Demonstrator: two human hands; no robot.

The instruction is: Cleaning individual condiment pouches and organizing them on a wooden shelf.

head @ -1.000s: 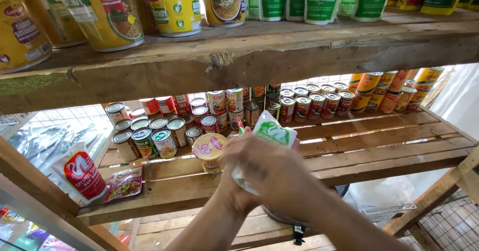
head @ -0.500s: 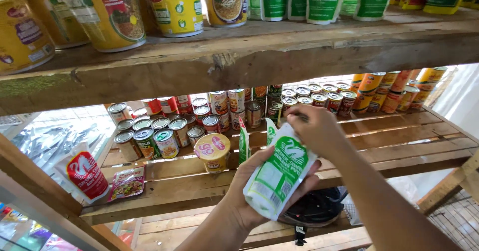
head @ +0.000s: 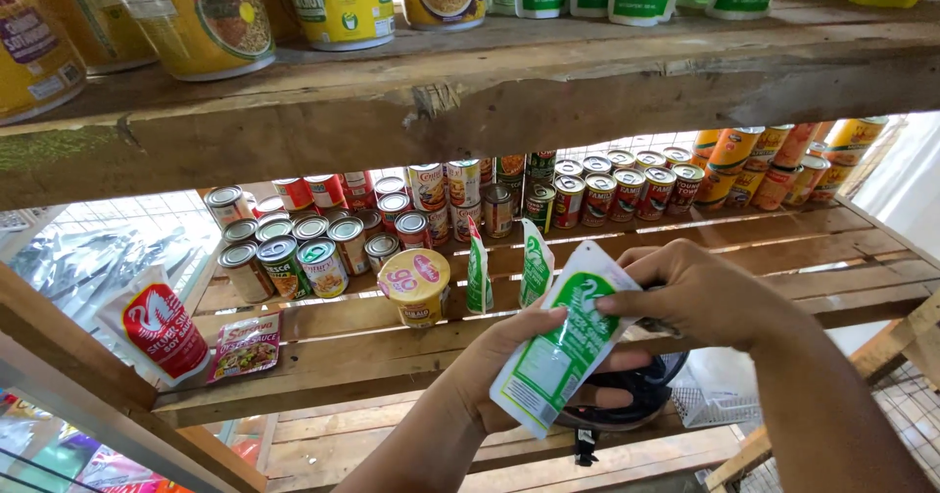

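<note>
Green-white pouch (head: 558, 346) hides left hand's (head: 509, 375) fingers.

Bright backlit daylight, glare right, sharp

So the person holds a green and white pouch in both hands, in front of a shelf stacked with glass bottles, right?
Not quite. The left hand and right hand do hold the green and white pouch, but the shelf behind it carries tin cans, not glass bottles. The head view shows this.
</note>
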